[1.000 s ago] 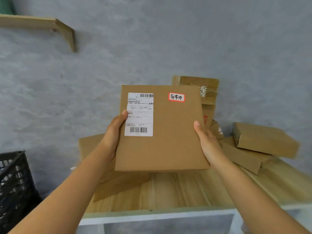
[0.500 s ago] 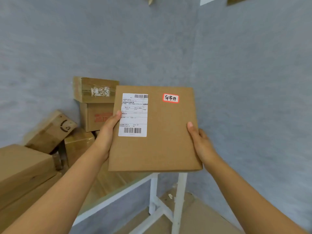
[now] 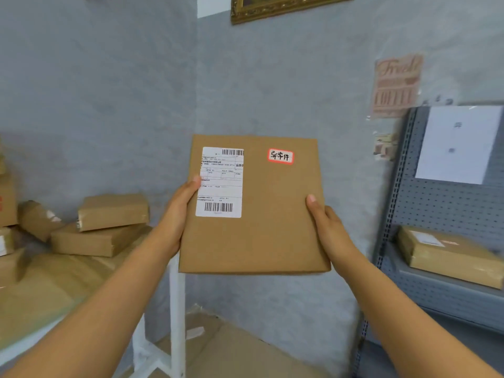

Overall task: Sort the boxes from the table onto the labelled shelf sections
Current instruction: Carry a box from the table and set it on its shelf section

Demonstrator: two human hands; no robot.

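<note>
I hold a flat brown cardboard box (image 3: 267,214) upright in front of me, in the air between the table and the shelf. It carries a white shipping label with barcodes and a small red-bordered handwritten sticker. My left hand (image 3: 174,216) grips its left edge, thumb on the label. My right hand (image 3: 327,227) grips its right edge, thumb on the front. The grey metal shelf (image 3: 425,279) stands at the right, with a white paper sign (image 3: 458,143) on its pegboard back and one taped brown box (image 3: 447,252) lying on it.
The wooden table (image 3: 46,290) with white legs sits at the left, bearing several brown boxes (image 3: 109,225). Flattened cardboard (image 3: 234,347) lies on the floor below. A grey wall corner is straight ahead, with a framed picture and posters higher up.
The view has swung right: the table and its boxes slid to the left edge and the grey shelf came into view at the right. Both hands keep the same hold on the box.
</note>
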